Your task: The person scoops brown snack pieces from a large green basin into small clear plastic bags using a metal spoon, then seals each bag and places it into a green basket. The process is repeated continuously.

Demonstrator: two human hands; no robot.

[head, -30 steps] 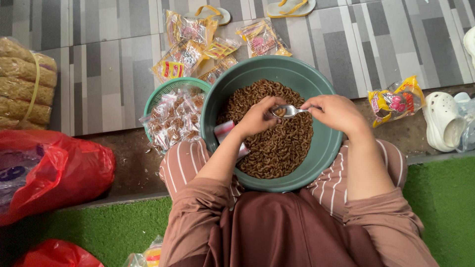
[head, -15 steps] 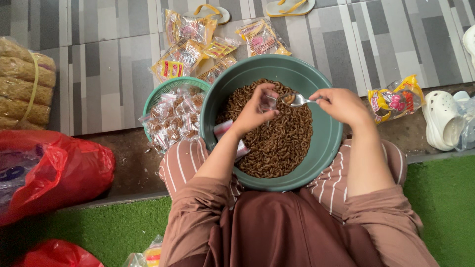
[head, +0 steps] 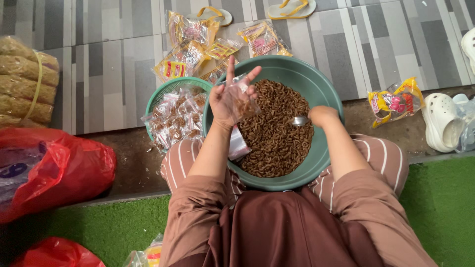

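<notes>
A large green basin (head: 324, 94) full of brown curled snacks (head: 277, 133) rests on my lap. My left hand (head: 228, 99) is raised over its left rim and holds a small clear plastic bag (head: 242, 99) with some snacks inside, index finger pointing up. My right hand (head: 320, 116) is lower, over the right side of the snacks, gripping a metal spoon (head: 300, 120) whose bowl points left. A stack of empty clear bags (head: 238, 144) lies on the basin's left edge.
A smaller green basket (head: 166, 91) of filled small packets (head: 175, 116) stands left of the basin. Yellow snack packs (head: 193, 44) lie on the tiled floor beyond, another (head: 393, 101) at right. Red plastic bags (head: 54, 168) lie left, white clogs (head: 443, 121) right, sandals (head: 292, 9) at the top.
My left hand has lifted the small bag up and to the left, away from the spoon. My right hand has dropped with the spoon toward the snacks.
</notes>
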